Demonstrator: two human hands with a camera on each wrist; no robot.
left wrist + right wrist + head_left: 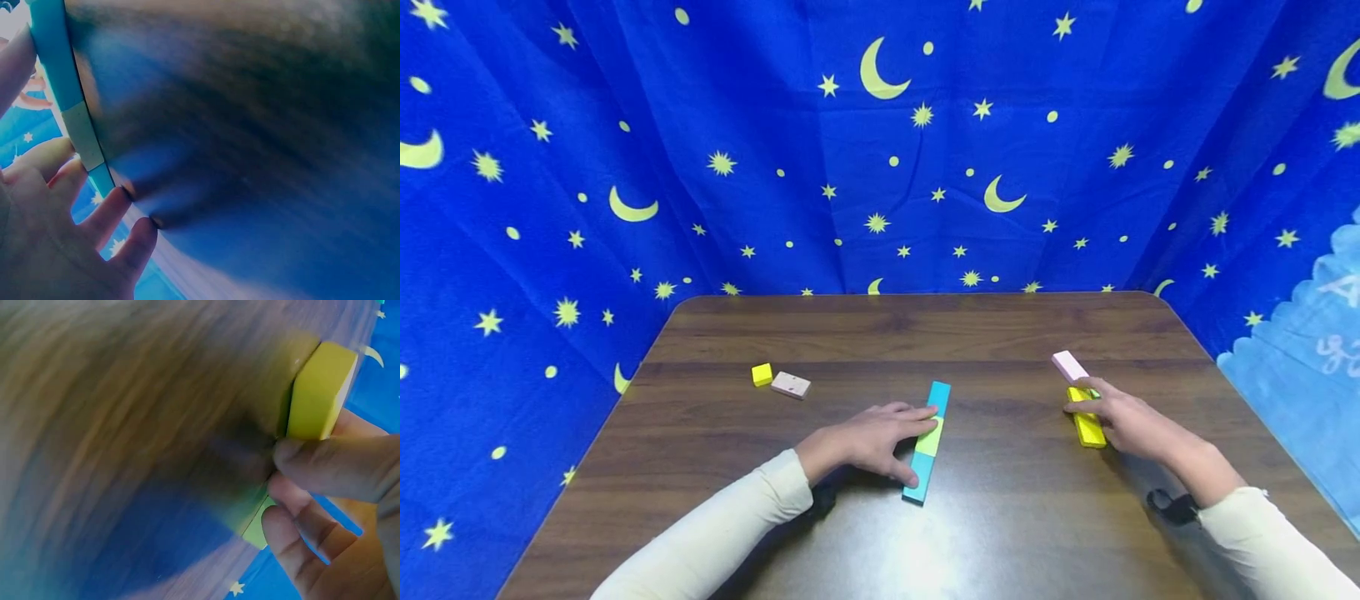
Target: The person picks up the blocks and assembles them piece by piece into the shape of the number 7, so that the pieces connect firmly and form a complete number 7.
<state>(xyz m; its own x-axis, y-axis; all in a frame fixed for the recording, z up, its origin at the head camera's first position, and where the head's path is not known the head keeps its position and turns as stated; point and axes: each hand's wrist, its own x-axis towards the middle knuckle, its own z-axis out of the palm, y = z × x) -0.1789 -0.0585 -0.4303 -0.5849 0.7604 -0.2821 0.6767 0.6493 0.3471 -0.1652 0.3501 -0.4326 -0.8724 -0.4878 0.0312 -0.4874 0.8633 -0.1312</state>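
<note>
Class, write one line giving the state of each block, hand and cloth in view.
Turquoise blocks: flat, in line
Light green block: flat, between them
Long yellow block: pinched
Pink block: lying flat
Green block: mostly hidden
Small yellow block: untouched
Speckled block: flat, untouched
Left hand: touching the turquoise blocks
Right hand: pinching the long yellow block
Starry cloth: hanging, creased

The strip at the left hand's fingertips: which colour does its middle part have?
The middle part is light yellow-green; the head view shows it best.
</note>
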